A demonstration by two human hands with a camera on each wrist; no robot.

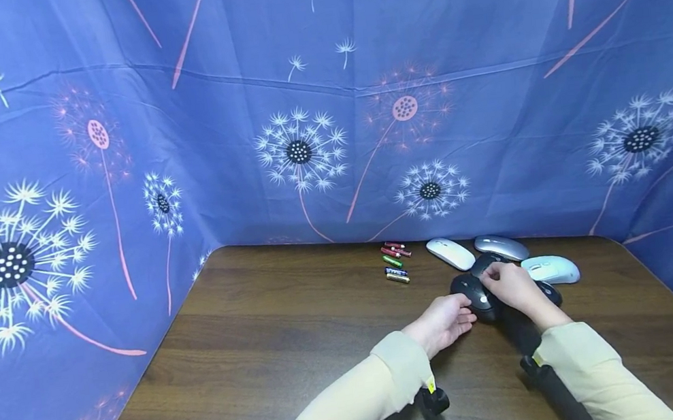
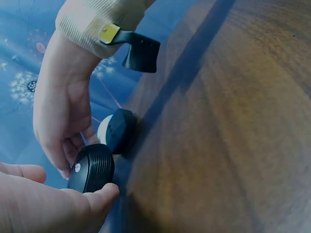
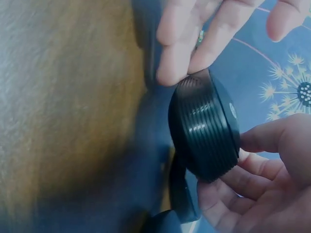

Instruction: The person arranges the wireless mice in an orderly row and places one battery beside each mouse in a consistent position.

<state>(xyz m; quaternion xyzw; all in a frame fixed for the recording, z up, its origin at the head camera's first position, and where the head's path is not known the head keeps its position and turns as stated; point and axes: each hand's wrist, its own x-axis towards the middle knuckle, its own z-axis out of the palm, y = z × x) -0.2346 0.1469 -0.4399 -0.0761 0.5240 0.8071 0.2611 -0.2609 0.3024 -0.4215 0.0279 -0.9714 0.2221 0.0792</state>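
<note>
A black computer mouse (image 1: pixel 471 291) with ribbed sides is between my two hands, raised off the table and tilted. In the right wrist view, fingers and thumb of my right hand (image 3: pixel 272 179) grip the ribbed mouse (image 3: pixel 204 126) at one end. My left hand (image 1: pixel 443 322) reaches in from the left; its straight fingers (image 3: pixel 177 63) touch the other end, and its thumb stands apart from it. Seen from the left wrist, the mouse (image 2: pixel 92 167) lies between the left fingertips and the curled right hand (image 2: pixel 65 116). A pale spot marks its top.
Behind the hands stand a white mouse (image 1: pixel 450 253), a grey mouse (image 1: pixel 502 247) and a pale mint mouse (image 1: pixel 551 269). Another black mouse (image 1: pixel 550 291) is partly hidden by the right hand. Several small batteries (image 1: pixel 396 270) lie left of them on the wooden table (image 1: pixel 288 331), before a blue curtain.
</note>
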